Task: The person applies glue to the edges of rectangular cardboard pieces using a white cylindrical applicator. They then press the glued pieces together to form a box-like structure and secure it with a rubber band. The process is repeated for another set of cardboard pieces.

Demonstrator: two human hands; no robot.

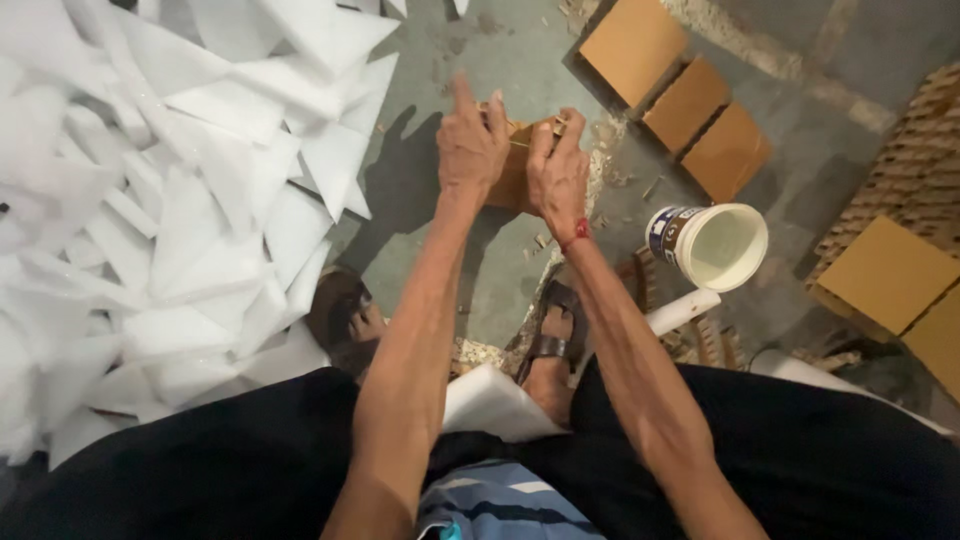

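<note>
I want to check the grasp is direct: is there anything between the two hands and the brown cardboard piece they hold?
Nothing visible stands between them. The left hand and the right hand both close straight on the cardboard piece, held above the floor. The white bucket lies apart, to the right.

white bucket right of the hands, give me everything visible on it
The white bucket looks like plastic, round, with a dark printed band around its upper wall. It lies tipped on its side on the grey floor, open mouth facing right toward the camera, inside pale and apparently empty. It sits right of the right hand, untouched by either hand, with cardboard scraps beside it.
</note>
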